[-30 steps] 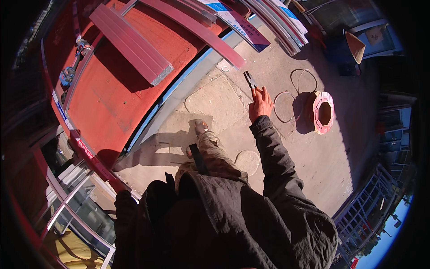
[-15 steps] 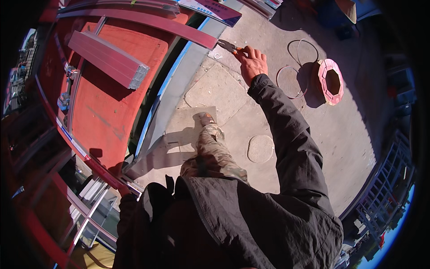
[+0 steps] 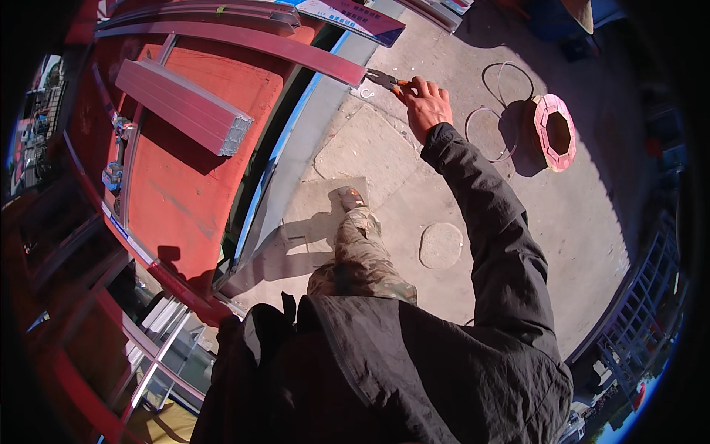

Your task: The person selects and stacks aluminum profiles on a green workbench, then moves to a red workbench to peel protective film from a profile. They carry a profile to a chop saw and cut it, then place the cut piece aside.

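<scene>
Head view | right hand [image 3: 427,105] grips pliers [image 3: 384,78] | dark jaws, orange handles

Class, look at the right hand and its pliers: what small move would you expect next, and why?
Probably a short push forward, closing the pliers on the bent wire piece. The right hand holds them outstretched, nose almost at the wire beside the red bar's end, seemingly not yet gripping it.
</scene>
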Demonstrator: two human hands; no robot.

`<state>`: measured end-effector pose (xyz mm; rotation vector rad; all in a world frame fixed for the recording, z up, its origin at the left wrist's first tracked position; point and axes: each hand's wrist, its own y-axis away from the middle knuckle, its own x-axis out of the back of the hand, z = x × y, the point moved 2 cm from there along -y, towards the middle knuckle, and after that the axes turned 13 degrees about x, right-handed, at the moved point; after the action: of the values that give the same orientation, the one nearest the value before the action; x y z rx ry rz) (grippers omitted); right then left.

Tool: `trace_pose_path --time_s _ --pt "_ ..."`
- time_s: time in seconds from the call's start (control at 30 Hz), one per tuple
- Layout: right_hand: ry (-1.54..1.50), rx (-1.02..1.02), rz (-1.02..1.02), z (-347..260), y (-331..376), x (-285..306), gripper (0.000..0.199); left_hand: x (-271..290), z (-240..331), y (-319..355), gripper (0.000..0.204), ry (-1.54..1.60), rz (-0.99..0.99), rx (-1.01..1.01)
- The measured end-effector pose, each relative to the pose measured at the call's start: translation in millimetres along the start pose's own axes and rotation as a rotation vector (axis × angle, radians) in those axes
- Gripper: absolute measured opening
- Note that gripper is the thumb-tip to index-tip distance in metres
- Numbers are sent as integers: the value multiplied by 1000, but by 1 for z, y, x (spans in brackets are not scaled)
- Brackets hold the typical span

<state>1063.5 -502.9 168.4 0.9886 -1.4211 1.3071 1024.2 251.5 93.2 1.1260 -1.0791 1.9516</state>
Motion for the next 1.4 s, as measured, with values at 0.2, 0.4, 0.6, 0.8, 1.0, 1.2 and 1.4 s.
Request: trace_pose_path --time_s 0.2,0.4,0.6,0.8,1.0,1.2,1.4 --pt "-75 17 -81 2 5 -4 19 18 414 35 33 678 -683 -701" --pt "-73 102 66 0 -1 0 15 -73 630 30 41 566 -651 -1092" --pt "-188 21 -65 5 1 -6 11 -130 649 44 36 377 -633 -1178" --pt "-188 82 -5 10 0 -6 15 -131 650 44 31 386 -632 -1176" --pt "-70 75 73 -4 0 10 20 -133 650 44 31 419 -634 -1170" --pt "-229 80 -41 7 0 3 14 -130 649 46 30 428 -640 -1166" --pt "-170 129 60 8 -2 4 16 -128 646 46 27 412 -657 -1138"
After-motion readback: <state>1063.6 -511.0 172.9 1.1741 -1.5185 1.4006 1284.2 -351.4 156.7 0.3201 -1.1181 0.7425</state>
